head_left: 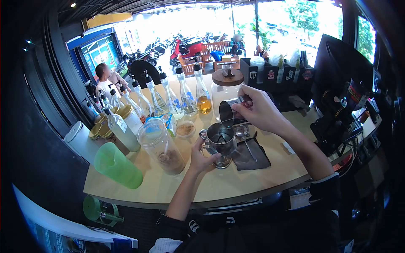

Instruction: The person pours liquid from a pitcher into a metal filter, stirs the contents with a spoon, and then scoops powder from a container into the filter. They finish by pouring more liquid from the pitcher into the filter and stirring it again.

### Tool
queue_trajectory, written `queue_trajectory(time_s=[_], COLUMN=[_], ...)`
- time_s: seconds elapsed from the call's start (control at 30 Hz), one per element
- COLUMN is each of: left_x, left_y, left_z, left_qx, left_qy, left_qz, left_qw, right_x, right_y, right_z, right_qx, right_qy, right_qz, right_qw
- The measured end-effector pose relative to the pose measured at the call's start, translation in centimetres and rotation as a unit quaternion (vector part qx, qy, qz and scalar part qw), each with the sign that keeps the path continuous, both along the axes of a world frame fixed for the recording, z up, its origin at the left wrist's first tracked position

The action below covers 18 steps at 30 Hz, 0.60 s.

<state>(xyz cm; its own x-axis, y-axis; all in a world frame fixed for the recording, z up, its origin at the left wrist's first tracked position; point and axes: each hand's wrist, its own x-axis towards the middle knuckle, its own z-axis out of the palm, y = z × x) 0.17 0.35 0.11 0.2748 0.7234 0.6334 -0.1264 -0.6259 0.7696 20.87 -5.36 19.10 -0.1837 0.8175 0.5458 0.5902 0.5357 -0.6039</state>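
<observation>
My left hand [203, 157] is closed around a shiny metal cup [228, 146] with a side handle and a narrower metal foot, standing on the counter near its front edge. My right hand [260, 110] grips the handle of a small metal pitcher [226, 110]. The pitcher is tipped over, its mouth low above the open cup, and a thin streak shows between them. Just right of the cup, a long-handled spoon [252, 152] lies across a folded dark cloth [259, 162]. Behind the cup sits a small tub of brown powder [185, 129].
To the left stand a clear jar of brown powder [158, 145], a green pitcher [118, 165] and several pump bottles [180, 95]. A wooden-lidded glass jar [228, 78] is behind my hands. At right are a dark monitor [344, 69] and cables. A person [102, 79] is beyond the counter.
</observation>
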Motion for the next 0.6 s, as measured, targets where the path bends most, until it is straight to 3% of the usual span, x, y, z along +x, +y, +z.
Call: queue_trajectory(time_s=[0.17,0.47,0.6], left_x=[-0.1,-0.2,-0.2], left_y=[0.2,0.3,0.2], left_z=[-0.3,-0.5,-0.5], left_qx=[-0.001,0.003,0.008], left_qy=[0.008,0.016,0.013], left_qz=[0.003,0.007,0.015], left_qw=[1.0,1.0,1.0], right_x=[-0.2,-0.5,-0.6], right_y=[0.0,-0.3,-1.3], right_z=[0.3,0.3,1.0], right_qx=[0.004,-0.002,-0.005], right_qy=[-0.035,0.007,-0.006], right_qz=[-0.001,0.033,0.0], right_qw=[0.999,0.999,1.0])
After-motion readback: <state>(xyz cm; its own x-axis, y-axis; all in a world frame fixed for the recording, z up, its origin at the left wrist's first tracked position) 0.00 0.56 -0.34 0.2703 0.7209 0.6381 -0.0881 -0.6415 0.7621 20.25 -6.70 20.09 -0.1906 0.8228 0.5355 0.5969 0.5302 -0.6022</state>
